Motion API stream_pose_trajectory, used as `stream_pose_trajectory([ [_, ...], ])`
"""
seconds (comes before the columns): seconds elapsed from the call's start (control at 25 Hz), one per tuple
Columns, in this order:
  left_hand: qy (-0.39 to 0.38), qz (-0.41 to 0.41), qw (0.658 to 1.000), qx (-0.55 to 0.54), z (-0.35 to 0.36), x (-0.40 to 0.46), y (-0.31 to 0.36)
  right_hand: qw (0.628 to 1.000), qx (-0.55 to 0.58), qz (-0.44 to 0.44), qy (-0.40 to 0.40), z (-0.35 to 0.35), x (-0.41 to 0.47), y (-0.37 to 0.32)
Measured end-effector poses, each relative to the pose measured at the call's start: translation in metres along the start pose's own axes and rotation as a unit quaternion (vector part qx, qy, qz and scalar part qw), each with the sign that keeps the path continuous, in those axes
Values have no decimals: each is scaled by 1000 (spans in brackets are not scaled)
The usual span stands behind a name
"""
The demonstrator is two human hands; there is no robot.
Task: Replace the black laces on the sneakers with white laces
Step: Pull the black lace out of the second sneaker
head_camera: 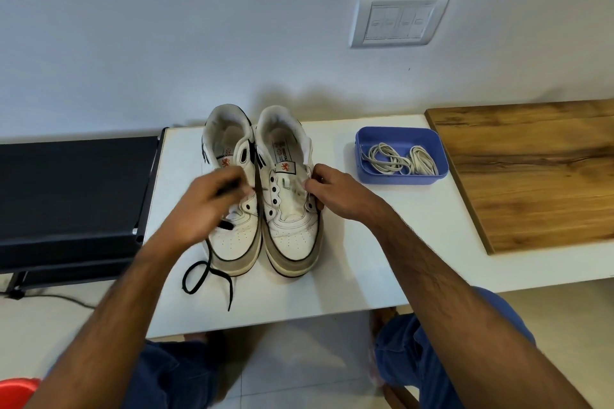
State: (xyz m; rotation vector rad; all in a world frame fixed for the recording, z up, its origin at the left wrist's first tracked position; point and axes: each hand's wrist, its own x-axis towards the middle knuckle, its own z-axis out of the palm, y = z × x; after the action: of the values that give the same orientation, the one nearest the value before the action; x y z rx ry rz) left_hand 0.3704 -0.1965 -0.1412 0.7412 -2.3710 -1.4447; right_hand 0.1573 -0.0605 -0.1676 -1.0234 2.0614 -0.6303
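Observation:
Two white sneakers stand side by side on the white table (pixel 332 276), toes toward me. The right sneaker (pixel 290 232) has bare eyelets with no lace. My right hand (pixel 327 191) grips its right eyelet flap. Over the left sneaker (pixel 236 239), my left hand (pixel 212 206) is blurred and holds a black lace (pixel 206 271). The lace trails down past the toe and loops on the table. Coiled white laces (pixel 398 159) lie in a blue tray (pixel 398 179) to the right of the shoes.
A wooden board (pixel 538 173) covers the table's right end. A black flat unit (pixel 73 196) sits level with the table on the left, with a cable on the floor. A switch plate (pixel 398 20) is on the wall. My knees show under the table's front edge.

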Motion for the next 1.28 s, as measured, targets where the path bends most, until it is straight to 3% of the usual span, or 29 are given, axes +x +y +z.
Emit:
stream_pose_trajectory([
  [0.08, 118, -1, 985, -126, -12, 1, 5, 1000, -3, -3, 0, 0, 0, 1],
  [0.16, 163, -5, 976, -144, -17, 2, 6, 1000, 6, 0, -1, 1, 2, 4],
  [0.28, 138, -33, 971, -190, -9, 0, 7, 1000, -4, 7, -2, 5, 0, 3],
  [0.44, 95, -63, 958, -264, -9, -4, 32, 987, -108, -39, 113, 11, -20, -14],
  [0.52, 95, -62, 951, -287, -24, -9, 52, 985, -1, -105, 138, 25, -37, -35],
  [0.64, 127, -44, 895, -425, -41, -19, 85, 969, 170, -177, 3, 54, -61, -72],
  [0.72, 146, -29, 845, -513, -45, -23, 104, 962, 183, -179, -95, 73, -72, -96],
  [0.76, 157, -22, 837, -524, -51, -25, 114, 957, 180, -185, -132, 79, -76, -107],
  [0.8, 170, -14, 842, -512, -60, -28, 124, 952, 177, -192, -157, 82, -79, -117],
  [0.88, 203, 0, 882, -426, -87, -33, 140, 945, 206, -188, -171, 79, -84, -130],
  [1.0, 236, 1, 968, -89, -147, -56, 145, 941, 260, -162, -143, 57, -86, -143],
  [1.04, 217, -13, 976, 18, -162, -65, 140, 938, 280, -155, -132, 50, -86, -146],
  [1.12, 141, -42, 981, 128, -181, -91, 130, 932, 302, -166, -114, 34, -91, -169],
  [1.2, 99, -52, 980, 167, -186, -116, 123, 935, 284, -195, -91, 26, -103, -210],
  [1.28, 106, -39, 978, 175, -187, -135, 122, 944, 210, -246, -65, 29, -114, -254],
])
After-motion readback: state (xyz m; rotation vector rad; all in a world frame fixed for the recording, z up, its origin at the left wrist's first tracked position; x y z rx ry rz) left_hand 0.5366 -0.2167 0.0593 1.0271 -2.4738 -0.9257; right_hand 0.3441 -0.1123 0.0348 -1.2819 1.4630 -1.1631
